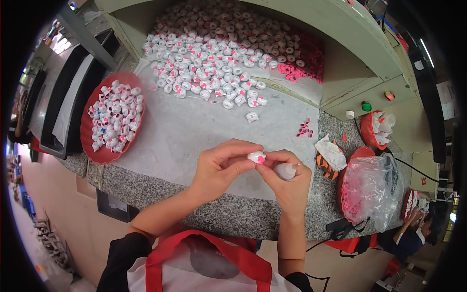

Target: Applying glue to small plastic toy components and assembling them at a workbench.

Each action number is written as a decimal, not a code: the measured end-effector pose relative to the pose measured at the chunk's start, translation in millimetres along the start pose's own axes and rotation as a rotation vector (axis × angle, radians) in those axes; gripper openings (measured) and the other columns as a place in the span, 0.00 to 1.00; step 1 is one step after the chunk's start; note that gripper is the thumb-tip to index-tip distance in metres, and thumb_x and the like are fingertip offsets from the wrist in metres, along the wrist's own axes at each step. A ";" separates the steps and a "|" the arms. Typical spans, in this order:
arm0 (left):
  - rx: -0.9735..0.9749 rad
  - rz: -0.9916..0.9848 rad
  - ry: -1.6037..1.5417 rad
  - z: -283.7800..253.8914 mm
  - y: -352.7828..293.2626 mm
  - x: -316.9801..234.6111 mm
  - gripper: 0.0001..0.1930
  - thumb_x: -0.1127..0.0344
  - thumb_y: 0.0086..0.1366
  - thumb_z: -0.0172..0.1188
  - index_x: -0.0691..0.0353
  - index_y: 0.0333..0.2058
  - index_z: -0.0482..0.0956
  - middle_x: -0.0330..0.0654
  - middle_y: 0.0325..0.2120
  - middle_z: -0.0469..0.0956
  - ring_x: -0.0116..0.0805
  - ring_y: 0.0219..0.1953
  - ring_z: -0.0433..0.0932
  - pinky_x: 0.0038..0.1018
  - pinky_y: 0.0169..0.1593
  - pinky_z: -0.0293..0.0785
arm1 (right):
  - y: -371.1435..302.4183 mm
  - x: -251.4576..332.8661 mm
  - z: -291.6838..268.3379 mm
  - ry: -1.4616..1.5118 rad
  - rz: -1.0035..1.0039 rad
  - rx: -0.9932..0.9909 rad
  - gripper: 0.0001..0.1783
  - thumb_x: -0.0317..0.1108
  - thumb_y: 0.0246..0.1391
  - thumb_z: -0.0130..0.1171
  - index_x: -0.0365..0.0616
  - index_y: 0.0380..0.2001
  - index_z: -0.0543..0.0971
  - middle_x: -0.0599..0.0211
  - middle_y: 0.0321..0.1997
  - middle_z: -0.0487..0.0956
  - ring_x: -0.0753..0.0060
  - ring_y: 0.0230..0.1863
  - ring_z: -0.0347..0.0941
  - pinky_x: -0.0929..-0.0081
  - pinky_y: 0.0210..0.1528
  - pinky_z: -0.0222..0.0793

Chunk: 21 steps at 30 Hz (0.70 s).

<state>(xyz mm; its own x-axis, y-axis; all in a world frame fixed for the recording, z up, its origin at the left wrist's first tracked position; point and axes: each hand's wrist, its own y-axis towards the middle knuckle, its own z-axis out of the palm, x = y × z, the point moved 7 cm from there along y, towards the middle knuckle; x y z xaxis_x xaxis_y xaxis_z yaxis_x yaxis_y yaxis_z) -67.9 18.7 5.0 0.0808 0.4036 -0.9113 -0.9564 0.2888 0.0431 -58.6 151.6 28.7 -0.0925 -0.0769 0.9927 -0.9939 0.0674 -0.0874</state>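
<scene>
Red apron straps (209, 253) frame both forearms rising to the worktop (194, 126). Left hand (221, 168) fingertips pinch a small white piece with a pink heart (257, 157); right hand (287, 177) fingers press together on it, gripping a pale tool (285, 170). Steady pressure, wrists braced low, seems best.
</scene>
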 end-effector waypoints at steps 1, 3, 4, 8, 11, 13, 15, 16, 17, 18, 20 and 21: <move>0.014 0.137 0.075 1.8 -1.6 -6.7 0.14 0.81 0.54 0.51 0.69 0.42 0.71 0.49 0.41 0.70 0.34 0.43 0.71 0.26 0.45 0.70 | 0.0 -0.8 0.3 0.003 0.002 0.002 0.13 0.19 0.35 0.62 0.35 0.30 0.76 0.69 0.25 0.75 0.84 0.26 0.68 0.88 0.28 0.63; 0.007 0.156 0.083 3.4 -1.9 -6.1 0.14 0.81 0.55 0.51 0.69 0.41 0.71 0.49 0.41 0.70 0.34 0.43 0.71 0.26 0.45 0.69 | 0.0 -0.3 0.5 0.028 -0.025 0.026 0.12 0.19 0.36 0.62 0.35 0.29 0.76 0.70 0.25 0.74 0.85 0.27 0.68 0.87 0.30 0.63; -0.002 0.177 0.091 3.4 -2.0 -6.9 0.13 0.81 0.55 0.50 0.69 0.41 0.71 0.49 0.41 0.70 0.34 0.42 0.71 0.26 0.45 0.69 | 0.6 -1.5 0.0 0.029 -0.023 0.027 0.12 0.19 0.36 0.62 0.35 0.29 0.76 0.70 0.25 0.74 0.85 0.27 0.68 0.87 0.30 0.63; -0.021 0.164 0.110 4.6 -2.9 -7.5 0.12 0.81 0.56 0.50 0.70 0.40 0.71 0.48 0.41 0.69 0.34 0.43 0.70 0.27 0.46 0.69 | 3.4 -4.6 1.8 0.033 -0.052 0.039 0.09 0.21 0.37 0.62 0.36 0.27 0.76 0.72 0.23 0.74 0.86 0.25 0.66 0.88 0.28 0.62; -0.044 0.139 0.086 -1.8 -0.2 2.4 0.12 0.79 0.56 0.50 0.70 0.40 0.71 0.48 0.40 0.70 0.33 0.43 0.70 0.27 0.45 0.69 | 11.9 -21.9 4.0 0.037 -0.001 0.010 0.08 0.24 0.38 0.62 0.37 0.25 0.75 0.74 0.21 0.73 0.88 0.23 0.65 0.89 0.25 0.61; -0.087 -0.071 0.032 -11.5 6.7 25.6 0.12 0.77 0.57 0.51 0.71 0.41 0.70 0.47 0.39 0.71 0.31 0.42 0.71 0.26 0.46 0.69 | 15.4 -41.4 4.9 0.065 0.088 -0.019 0.08 0.26 0.38 0.63 0.37 0.23 0.75 0.73 0.21 0.73 0.89 0.23 0.64 0.89 0.24 0.60; -0.096 -0.052 0.003 -11.2 6.0 22.4 0.12 0.77 0.56 0.51 0.70 0.41 0.70 0.46 0.39 0.72 0.31 0.41 0.71 0.25 0.46 0.68 | 15.4 -37.7 6.4 0.062 0.060 -0.018 0.07 0.24 0.39 0.61 0.36 0.24 0.74 0.71 0.22 0.74 0.87 0.21 0.65 0.88 0.21 0.61; -0.105 -0.035 -0.029 -10.9 5.6 20.0 0.13 0.77 0.56 0.51 0.70 0.42 0.71 0.45 0.38 0.73 0.30 0.41 0.72 0.25 0.46 0.68 | 15.3 -34.6 6.7 0.056 0.035 -0.019 0.06 0.22 0.39 0.60 0.36 0.25 0.73 0.68 0.22 0.74 0.85 0.19 0.66 0.88 0.19 0.61; -0.106 -0.034 -0.028 -9.9 4.4 18.9 0.13 0.77 0.56 0.51 0.70 0.42 0.71 0.45 0.38 0.73 0.30 0.41 0.72 0.25 0.46 0.68 | 14.2 -33.3 5.8 0.057 0.035 -0.018 0.06 0.22 0.39 0.60 0.36 0.25 0.73 0.68 0.22 0.74 0.85 0.19 0.66 0.88 0.19 0.61; -0.097 -0.019 -0.025 -8.2 3.6 16.7 0.13 0.77 0.56 0.51 0.70 0.42 0.71 0.45 0.38 0.73 0.30 0.40 0.72 0.24 0.46 0.68 | 13.4 -31.7 4.0 0.089 0.027 -0.016 0.07 0.22 0.39 0.60 0.36 0.25 0.74 0.68 0.22 0.74 0.85 0.19 0.66 0.88 0.19 0.61; -0.086 -0.004 -0.021 -6.7 3.9 15.1 0.14 0.77 0.56 0.52 0.70 0.42 0.71 0.44 0.37 0.74 0.30 0.39 0.73 0.24 0.46 0.68 | 12.7 -30.4 2.8 0.121 0.019 -0.016 0.07 0.22 0.39 0.61 0.35 0.25 0.74 0.68 0.22 0.74 0.84 0.19 0.66 0.87 0.19 0.62; -0.096 -0.003 -0.012 -7.7 5.0 14.9 0.14 0.77 0.56 0.52 0.70 0.42 0.71 0.45 0.37 0.74 0.30 0.39 0.73 0.24 0.46 0.68 | 12.4 -30.4 3.2 0.121 0.027 -0.015 0.07 0.22 0.39 0.61 0.35 0.25 0.74 0.68 0.21 0.74 0.84 0.19 0.66 0.87 0.19 0.62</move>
<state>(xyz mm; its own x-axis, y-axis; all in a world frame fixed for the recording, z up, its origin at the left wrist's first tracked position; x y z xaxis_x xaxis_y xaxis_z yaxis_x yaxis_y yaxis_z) -73.6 19.5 -11.5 0.0863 0.4133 -0.9065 -0.9786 0.2055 0.0005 -68.2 151.6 -2.8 -0.1104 0.0454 0.9929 -0.9900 0.0832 -0.1139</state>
